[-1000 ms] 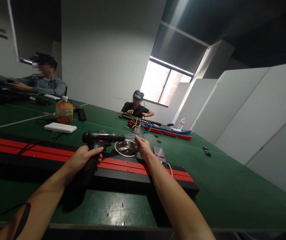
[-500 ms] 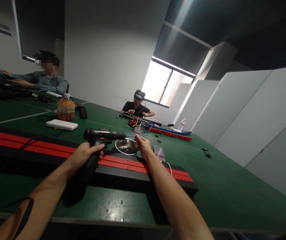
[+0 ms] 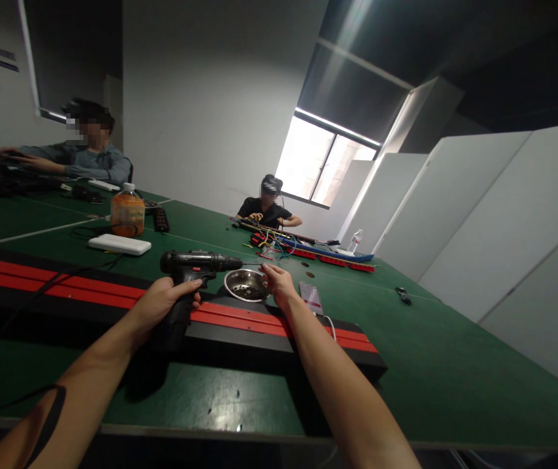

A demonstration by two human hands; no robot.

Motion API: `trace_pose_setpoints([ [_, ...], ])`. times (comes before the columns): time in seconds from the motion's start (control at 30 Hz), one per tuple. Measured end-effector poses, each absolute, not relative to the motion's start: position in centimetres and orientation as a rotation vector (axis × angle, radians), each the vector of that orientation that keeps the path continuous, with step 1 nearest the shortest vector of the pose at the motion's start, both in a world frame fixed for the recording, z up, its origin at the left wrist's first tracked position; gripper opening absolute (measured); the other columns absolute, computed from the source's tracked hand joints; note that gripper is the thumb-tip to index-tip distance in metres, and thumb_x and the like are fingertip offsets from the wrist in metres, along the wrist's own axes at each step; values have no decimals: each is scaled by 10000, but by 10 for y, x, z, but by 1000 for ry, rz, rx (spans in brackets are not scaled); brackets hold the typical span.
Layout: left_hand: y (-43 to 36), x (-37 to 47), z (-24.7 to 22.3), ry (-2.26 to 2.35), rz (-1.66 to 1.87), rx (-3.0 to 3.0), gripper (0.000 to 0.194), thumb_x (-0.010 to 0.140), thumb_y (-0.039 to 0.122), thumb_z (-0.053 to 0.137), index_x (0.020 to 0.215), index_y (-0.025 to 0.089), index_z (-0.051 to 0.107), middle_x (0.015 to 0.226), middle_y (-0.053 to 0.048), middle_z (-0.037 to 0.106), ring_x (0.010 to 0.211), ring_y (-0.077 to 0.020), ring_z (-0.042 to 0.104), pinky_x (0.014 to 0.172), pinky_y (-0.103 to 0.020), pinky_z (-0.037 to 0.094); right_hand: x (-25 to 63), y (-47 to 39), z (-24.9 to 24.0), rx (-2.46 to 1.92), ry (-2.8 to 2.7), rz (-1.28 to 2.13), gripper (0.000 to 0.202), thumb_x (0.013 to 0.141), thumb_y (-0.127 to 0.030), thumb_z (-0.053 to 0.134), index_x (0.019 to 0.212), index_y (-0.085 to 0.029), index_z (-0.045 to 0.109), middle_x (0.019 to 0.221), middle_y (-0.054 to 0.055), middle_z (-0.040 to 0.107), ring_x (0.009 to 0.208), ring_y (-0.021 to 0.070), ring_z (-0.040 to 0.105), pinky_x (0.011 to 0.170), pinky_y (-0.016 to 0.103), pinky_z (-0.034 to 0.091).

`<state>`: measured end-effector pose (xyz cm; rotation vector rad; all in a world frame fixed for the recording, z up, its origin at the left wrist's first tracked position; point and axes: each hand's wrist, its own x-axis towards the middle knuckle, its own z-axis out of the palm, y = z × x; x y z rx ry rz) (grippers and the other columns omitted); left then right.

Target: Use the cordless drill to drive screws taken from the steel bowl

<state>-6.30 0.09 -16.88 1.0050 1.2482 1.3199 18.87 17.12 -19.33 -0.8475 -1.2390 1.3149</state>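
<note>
My left hand point(image 3: 164, 303) is wrapped round the grip of a black cordless drill point(image 3: 198, 262), which lies level and points right. A long thin bit point(image 3: 252, 264) sticks out of its chuck. At the bit's far end, my right hand point(image 3: 279, 285) has its fingertips pinched together; anything small between them is too hard to make out. Just below the bit stands a shiny metal bowl point(image 3: 226, 286) with small dark pieces inside, probably screws. Under both arms runs a long black housing with red strips point(image 3: 239, 319).
A white power bank point(image 3: 119, 244) and a bottle of orange drink point(image 3: 127, 212) stand left. Beyond the bowl are a phone-like card point(image 3: 310, 296) and a white cable point(image 3: 330, 326). Two co-workers sit across the green table point(image 3: 454, 365), one behind coloured wires point(image 3: 279, 244).
The drill and both hands have barely shifted, slightly to the left along with the view. The co-worker at far left has moved their hands a little.
</note>
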Motion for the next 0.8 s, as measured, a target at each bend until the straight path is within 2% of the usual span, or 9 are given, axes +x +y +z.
trace_pose_setpoints([
  [0.4, -2, -61, -167, 1233, 1300, 987, 325, 752, 426, 770, 718, 110, 701, 652, -99, 711, 543, -163, 648, 453, -221, 506, 189, 173, -193, -846, -1134, 1407, 405, 590, -441, 884, 807, -146, 710, 809, 59, 710, 597, 104, 573, 475, 203, 377],
  [0.8, -1, -64, -170, 1205, 1294, 987, 357, 730, 454, 787, 723, 107, 702, 652, -91, 708, 566, -158, 651, 474, -220, 514, 192, 176, -191, -824, -1089, 1518, 179, 719, -270, 786, 767, -157, 655, 717, 20, 675, 586, 100, 608, 444, 164, 396],
])
